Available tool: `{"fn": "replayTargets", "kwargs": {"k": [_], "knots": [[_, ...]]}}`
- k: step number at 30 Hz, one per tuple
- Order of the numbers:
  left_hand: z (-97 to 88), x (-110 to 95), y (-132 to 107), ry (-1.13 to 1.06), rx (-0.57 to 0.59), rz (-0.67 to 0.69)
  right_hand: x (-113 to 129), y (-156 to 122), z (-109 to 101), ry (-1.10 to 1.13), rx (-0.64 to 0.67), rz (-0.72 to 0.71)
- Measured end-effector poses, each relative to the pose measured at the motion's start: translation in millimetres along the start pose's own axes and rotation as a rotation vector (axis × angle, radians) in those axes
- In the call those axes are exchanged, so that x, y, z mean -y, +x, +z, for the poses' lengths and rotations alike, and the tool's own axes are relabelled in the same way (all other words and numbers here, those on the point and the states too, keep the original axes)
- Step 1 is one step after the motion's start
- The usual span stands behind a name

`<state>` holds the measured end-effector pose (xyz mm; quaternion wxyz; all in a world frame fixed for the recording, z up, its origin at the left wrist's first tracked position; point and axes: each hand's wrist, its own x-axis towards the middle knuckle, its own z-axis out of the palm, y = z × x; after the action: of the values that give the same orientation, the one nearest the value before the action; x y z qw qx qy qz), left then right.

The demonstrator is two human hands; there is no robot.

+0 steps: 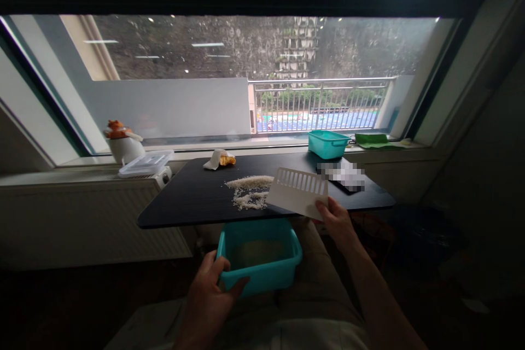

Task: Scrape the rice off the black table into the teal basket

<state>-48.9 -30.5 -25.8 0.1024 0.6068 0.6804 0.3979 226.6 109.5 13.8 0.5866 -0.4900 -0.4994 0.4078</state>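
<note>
White grains are spread on the black table; a yellow-and-white bundle is set behind, a flat object rightward.

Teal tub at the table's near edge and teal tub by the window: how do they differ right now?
The near tub is held by the left hand; the window tub stands unheld. The near tub looks larger in view, the window tub smaller. Both are teal and open-topped.
</note>
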Motion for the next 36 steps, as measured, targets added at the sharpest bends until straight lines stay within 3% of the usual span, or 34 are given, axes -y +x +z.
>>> {"fn": "replayTargets", "kwargs": {"k": [8,20,36], "knots": [[-0.6,-4.1,-1.1,0.006,0.035,0.011,-2.7,1.9,-7.4,-0.022,-0.057,-0.008],[-2.0,-5.5,-3.1,-0.026,0.039,0.008,-1.5,-3.9,7.2,0.011,0.050,0.044],[0.9,-1.5,-2.2,-0.006,0.025,0.021,3.5,-7.2,5.2,0.055,0.066,0.086]]}}
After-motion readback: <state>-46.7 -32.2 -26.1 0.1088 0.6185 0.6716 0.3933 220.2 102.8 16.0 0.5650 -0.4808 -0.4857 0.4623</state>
